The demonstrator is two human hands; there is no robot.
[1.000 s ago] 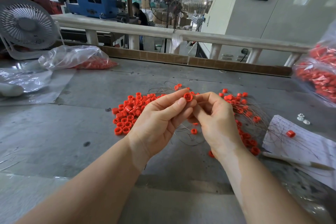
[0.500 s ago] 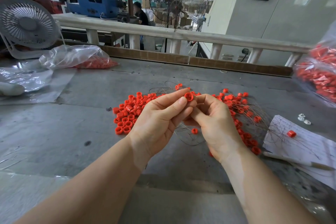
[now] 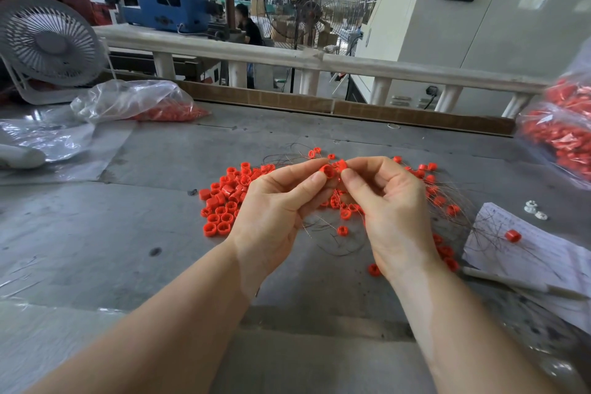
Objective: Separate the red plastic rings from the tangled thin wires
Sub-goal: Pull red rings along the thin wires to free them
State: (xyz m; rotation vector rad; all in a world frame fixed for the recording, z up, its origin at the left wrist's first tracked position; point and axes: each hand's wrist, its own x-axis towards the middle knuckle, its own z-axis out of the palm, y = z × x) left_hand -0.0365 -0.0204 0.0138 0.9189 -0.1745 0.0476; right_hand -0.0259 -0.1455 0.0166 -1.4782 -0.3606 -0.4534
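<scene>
Both hands have drawn a little apart since the earlier frame, and now each one pinches its own ring. Left hand (image 3: 275, 201) holds one ring (image 3: 327, 170) between thumb and forefinger; right hand (image 3: 393, 201) pinches a second ring (image 3: 341, 165) just beside it. Below, on the worktop (image 3: 96, 233), lie loose rings (image 3: 224, 198) and tangled wires (image 3: 332, 237).

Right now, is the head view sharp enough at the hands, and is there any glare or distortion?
Head view: the left hand and right hand are sharp, slight blur on the pinched rings; wide-angle bending of the white rail; glare on the plastic sheet.
</scene>
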